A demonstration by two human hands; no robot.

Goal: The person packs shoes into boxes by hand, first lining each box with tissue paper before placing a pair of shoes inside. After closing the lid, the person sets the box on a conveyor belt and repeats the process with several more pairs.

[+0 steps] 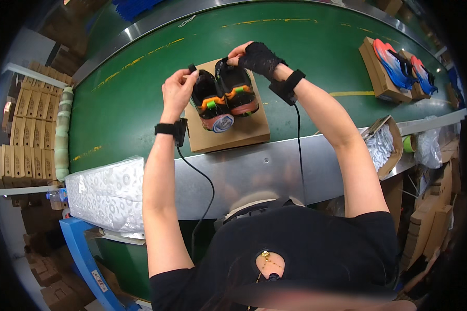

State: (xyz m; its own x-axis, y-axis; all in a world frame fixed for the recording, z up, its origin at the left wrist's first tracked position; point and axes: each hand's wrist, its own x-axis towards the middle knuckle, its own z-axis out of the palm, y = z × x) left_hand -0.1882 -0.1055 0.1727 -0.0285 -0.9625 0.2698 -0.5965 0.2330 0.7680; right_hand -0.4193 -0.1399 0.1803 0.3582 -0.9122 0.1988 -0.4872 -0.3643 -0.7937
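A pair of black shoes with orange and green accents stands side by side on a brown cardboard box (228,141). My left hand (178,92) pinches a small black tab at the far end of the left shoe (211,106). The left shoe has a round pale sticker (222,123) on its reddish near end. My right hand (259,59), in a black fingerless glove, has its fingertips closed on the far upper edge of the right shoe (239,98). Both wrists wear black straps with cabled modules.
The box lies on a green belt (155,88) with a metal near edge (264,166). Orange-blue shoes (397,67) sit on boxes at the right. A carton of crumpled paper (381,147) stands nearer. Patterned wrapping sheets (106,192) and stacked boxes (28,135) are at the left.
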